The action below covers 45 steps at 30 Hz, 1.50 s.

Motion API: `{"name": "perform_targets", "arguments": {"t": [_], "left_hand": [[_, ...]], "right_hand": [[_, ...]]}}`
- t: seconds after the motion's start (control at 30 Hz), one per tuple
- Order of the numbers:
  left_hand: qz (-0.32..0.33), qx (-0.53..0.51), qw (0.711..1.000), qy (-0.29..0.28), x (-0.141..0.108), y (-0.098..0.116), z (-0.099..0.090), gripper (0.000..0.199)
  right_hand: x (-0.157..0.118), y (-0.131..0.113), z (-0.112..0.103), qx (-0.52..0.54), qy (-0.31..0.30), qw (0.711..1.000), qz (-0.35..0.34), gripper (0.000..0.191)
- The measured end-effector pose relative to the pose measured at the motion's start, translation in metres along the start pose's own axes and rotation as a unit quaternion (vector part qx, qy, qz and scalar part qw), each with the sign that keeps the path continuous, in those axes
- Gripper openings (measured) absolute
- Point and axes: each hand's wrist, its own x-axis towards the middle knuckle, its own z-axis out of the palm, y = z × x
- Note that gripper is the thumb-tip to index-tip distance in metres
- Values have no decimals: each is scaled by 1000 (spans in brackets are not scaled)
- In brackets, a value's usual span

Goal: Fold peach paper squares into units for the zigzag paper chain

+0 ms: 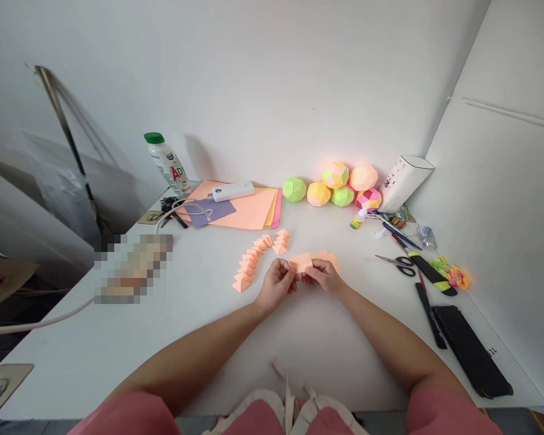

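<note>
Between both hands is a small peach paper piece (301, 261), held up a little above the white table. My left hand (278, 281) pinches its left edge between thumb and fingers. My right hand (325, 275) grips the right side the same way. Just behind the right hand lie more peach paper sheets (330, 258), partly hidden by it. To the left, a curved row of folded peach paper units (249, 260) stands on the table, and a shorter row of the same units (280, 241) sits beside its far end.
Colourful paper balls (336, 175) are piled against the wall. Scissors (399, 263), a yellow-black cutter (430, 272) and a black phone (474, 350) lie at right. Large coloured sheets (249, 211) carry a white power bank (233, 191); a bottle (170, 166) stands behind. A pixelated patch (136, 269) covers something at left.
</note>
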Motion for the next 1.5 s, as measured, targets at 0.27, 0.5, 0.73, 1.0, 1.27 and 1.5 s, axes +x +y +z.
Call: {"name": "perform_targets", "arguments": {"t": [0.27, 0.5, 0.73, 1.0, 1.27, 1.5], "left_hand": [[5, 23, 1000, -10, 0, 0, -1, 26], [-5, 32, 999, -6, -1, 4, 0, 31], [-2, 38, 999, -8, -3, 4, 0, 33], [-15, 32, 999, -2, -2, 2, -2, 32], [-29, 13, 999, 12, -2, 0, -2, 32], [-30, 19, 999, -8, -2, 0, -4, 28]], "right_hand": [[0, 1, 0, -5, -5, 1000, -4, 21], [0, -1, 1, -2, -4, 1000, 0, 21], [0, 0, 0, -4, 0, 1000, 4, 21], [-2, -2, 2, 10, 11, 1000, -6, 15], [-4, -2, 4, 30, 5, 998, -61, 58], [-2, -2, 5, -24, 31, 997, -60, 16]]}}
